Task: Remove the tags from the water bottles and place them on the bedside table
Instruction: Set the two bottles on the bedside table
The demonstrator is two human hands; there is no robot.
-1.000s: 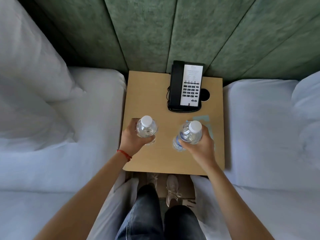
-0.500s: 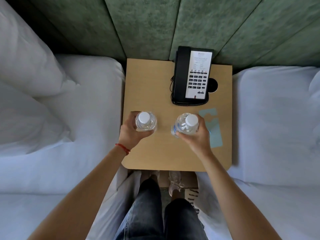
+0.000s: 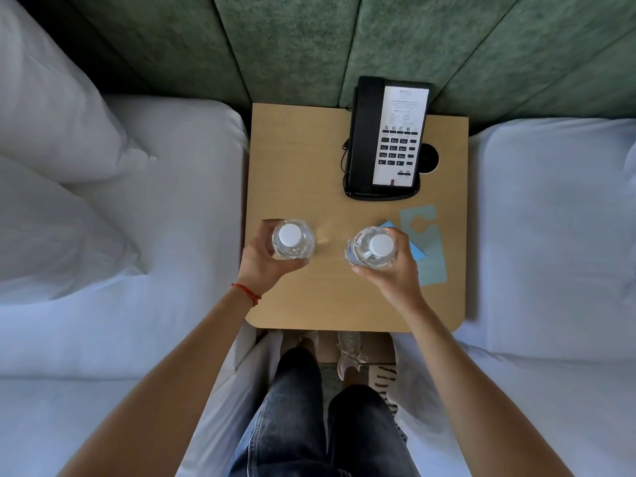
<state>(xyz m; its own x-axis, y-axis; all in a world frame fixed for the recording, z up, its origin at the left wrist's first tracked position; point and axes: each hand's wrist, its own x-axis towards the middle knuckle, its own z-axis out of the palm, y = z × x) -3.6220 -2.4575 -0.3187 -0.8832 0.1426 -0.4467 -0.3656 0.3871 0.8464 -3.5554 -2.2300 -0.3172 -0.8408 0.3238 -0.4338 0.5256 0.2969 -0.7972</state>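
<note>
The step in hand is judged to be the placing of the bottles: the tags appear to be off already, since two pale blue tags (image 3: pixel 424 242) lie flat on the right part of the bedside table (image 3: pixel 292 160), one partly under the other and partly hidden by the right hand. The left hand (image 3: pixel 263 261) grips the left bottle (image 3: pixel 293 239) with fingers and thumb curled round its body, near the left edge of the table. The right hand (image 3: pixel 395 270) grips the right bottle (image 3: pixel 372 247) in the same way, just beside the tags. Both bottles stand upright, white caps toward the camera, well apart from each other. From this overhead view it cannot be told whether either base is touching the tabletop or hanging just above it. A black telephone (image 3: pixel 389 139) occupies the back of the table, apart from both bottles. The next move calls for each base to be settled flat on the wood, the right bottle kept off the tags if a level seat is wanted, and then for both sets of fingers to be released straight outward so that neither bottle tips.
</note>
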